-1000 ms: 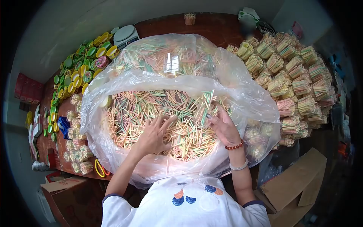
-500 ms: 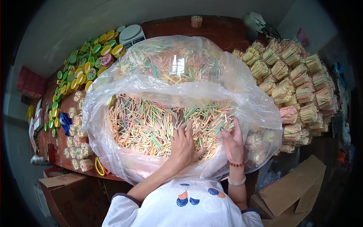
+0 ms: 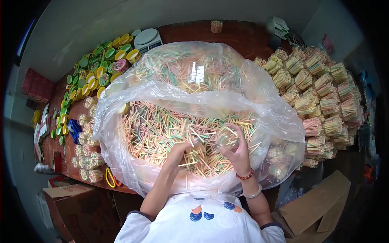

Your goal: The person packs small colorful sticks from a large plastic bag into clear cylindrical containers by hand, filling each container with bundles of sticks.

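Pink, green and yellow sticks [image 3: 154, 131] are heaped inside a clear plastic bag [image 3: 279, 111] on a reddish-brown table [image 3: 243, 34]. A transparent cup [image 3: 226, 137] is clasped by the right hand [image 3: 240, 156]; whether sticks are gripped by the left hand [image 3: 176, 155] cannot be told. Behind, a grey wall [image 3: 182, 12] is seen.

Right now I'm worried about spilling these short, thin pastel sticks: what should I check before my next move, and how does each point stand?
1. Transparent round cup held in the right hand: ok.
2. How full the cup is: cannot tell; sticks show in or through it.
3. Translucent plastic bag open around the loose pastel sticks: ok.
4. Left hand within the bag's opening, at the sticks: ok.
5. Left hand's grip on any sticks: cannot tell; blurred and partly hidden.
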{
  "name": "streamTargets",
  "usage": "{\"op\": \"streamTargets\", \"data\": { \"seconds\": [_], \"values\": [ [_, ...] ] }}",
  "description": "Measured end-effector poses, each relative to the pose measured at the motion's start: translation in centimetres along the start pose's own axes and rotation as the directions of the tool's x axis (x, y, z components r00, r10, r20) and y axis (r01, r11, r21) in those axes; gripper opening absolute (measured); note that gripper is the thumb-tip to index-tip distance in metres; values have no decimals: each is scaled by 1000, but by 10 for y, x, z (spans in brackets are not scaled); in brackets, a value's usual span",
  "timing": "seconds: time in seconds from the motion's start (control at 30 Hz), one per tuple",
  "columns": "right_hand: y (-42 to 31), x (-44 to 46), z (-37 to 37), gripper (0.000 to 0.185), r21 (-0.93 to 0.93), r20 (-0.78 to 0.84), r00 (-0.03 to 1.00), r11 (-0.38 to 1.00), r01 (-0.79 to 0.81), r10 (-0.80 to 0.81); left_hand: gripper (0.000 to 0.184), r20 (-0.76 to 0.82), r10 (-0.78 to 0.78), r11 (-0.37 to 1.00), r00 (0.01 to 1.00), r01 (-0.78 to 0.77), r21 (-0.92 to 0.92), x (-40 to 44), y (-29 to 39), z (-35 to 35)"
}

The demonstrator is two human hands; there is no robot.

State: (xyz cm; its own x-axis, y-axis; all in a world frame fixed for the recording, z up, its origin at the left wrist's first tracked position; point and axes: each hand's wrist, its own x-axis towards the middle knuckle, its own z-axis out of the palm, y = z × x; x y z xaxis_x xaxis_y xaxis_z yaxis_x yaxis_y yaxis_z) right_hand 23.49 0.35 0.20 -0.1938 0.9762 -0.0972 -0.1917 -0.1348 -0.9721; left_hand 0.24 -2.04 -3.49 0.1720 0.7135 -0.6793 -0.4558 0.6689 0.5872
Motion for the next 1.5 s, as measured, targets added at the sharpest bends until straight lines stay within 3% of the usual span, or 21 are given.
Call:
{"op": "streamTargets", "data": {
  "seconds": [0.07,0.1,0.17,0.23,0.3,0.4,0.43,0.5,0.53,0.63,0.77,0.87,0.97,1.0,1.07,1.17,1.2,1.23,1.3,1.33,1.5],
  "values": [
    [14,6,3,67,-27,7,999,999,34,-34,42,35,210,949,977,-195,-248,2,-4,3],
    [21,9,6,69,-203,23,999,979,32,-28,42,35,213,948,976,-198,-250,0,0,11],
    [34,6,13,69,-421,42,994,900,109,-100,40,-59,418,890,907,-421,-174,-1,9,22],
    [35,2,31,68,-440,3,991,890,123,-135,38,-71,417,881,906,-422,-212,-10,18,25],
    [30,0,39,72,-472,56,977,857,207,-205,39,-107,430,903,896,-429,30,-19,24,29],
    [41,1,45,74,-441,31,974,871,216,-226,33,20,670,739,742,-669,84,-24,17,50],
    [40,1,46,76,-381,34,973,897,224,-228,36,245,774,561,584,-812,162,-18,23,55],
    [39,0,49,76,-345,18,979,917,199,-205,43,288,757,585,586,-805,102,-8,13,55],
    [39,-1,49,77,-309,6,984,936,171,-178,51,360,781,476,511,-859,187,-5,12,51],
    [31,0,49,78,-304,24,983,935,183,-184,57,279,743,615,608,-785,71,-6,6,53],
    [31,2,49,76,-252,48,983,951,182,-175,53,318,718,672,619,-736,-85,-10,10,51],
    [25,3,51,71,-221,88,979,955,198,-182,44,358,703,576,614,-787,219,2,19,50],
    [21,7,47,67,-235,100,989,963,133,-112,58,441,680,491,586,-811,319,-13,32,45],
    [12,8,46,69,-206,124,991,976,74,-49,81,508,638,402,579,-813,421,-16,40,33],
    [11,12,35,63,-226,78,997,974,9,9,87,443,643,432,625,-774,463,-23,47,7],
    [4,6,17,72,-297,66,997,954,44,-26,95,448,555,139,701,-608,781,-56,74,-38],
    [11,3,12,76,-381,66,992,916,123,-106,108,537,437,-70,722,-567,820,-56,80,-62],
    [19,5,3,79,-512,134,978,834,205,-158,108,536,430,-69,726,-566,822,-58,79,-70],
    [24,5,-3,77,-490,122,987,858,151,-104,116,447,211,-330,869,-367,870,-59,76,-75],
    [19,8,-6,77,-485,213,970,849,211,-120,120,489,200,-375,849,-395,839,-56,74,-75],
    [36,12,-10,77,-381,64,979,902,201,-192,114,432,209,-539,877,-265,800,-51,75,-65]
  ]
}}
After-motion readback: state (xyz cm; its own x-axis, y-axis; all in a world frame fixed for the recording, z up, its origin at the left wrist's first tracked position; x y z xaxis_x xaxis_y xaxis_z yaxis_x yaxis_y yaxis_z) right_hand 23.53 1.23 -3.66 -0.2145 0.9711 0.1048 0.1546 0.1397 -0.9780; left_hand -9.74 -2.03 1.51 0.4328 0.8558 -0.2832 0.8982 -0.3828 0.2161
